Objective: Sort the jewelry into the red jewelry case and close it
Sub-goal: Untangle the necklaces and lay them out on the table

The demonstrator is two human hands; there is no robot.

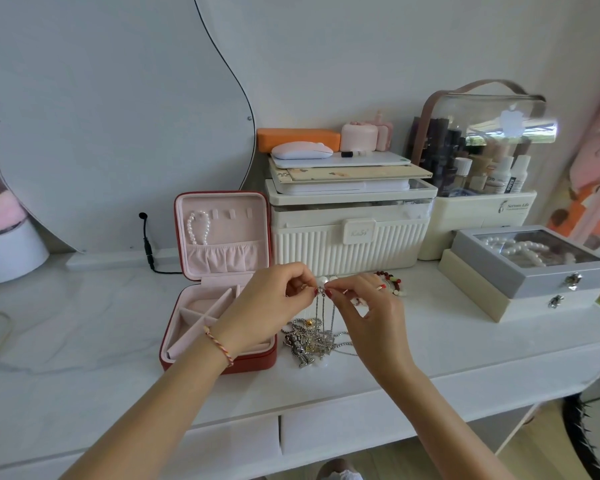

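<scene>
Now | two hands (326, 299) pinch one silver chain (321, 306) | one red case (219, 282) open

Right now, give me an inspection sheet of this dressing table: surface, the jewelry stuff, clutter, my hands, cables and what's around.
Surface: white marble-look tabletop, drawers below.
Job's things: red jewelry case open, lid upright; pearl bracelet hanging in the lid. Silver chain lifted above the tangled jewelry pile right of the case. Beaded bracelet behind the right hand.
Clutter: ribbed cream box stacked with flat items and a pink mouse; cosmetics organizer; grey box holding pearls.
Hands: left hand and right hand both pinch the chain's top.
Cables: black plug and cable behind the case.
Surroundings: curved mirror, white wall.
</scene>
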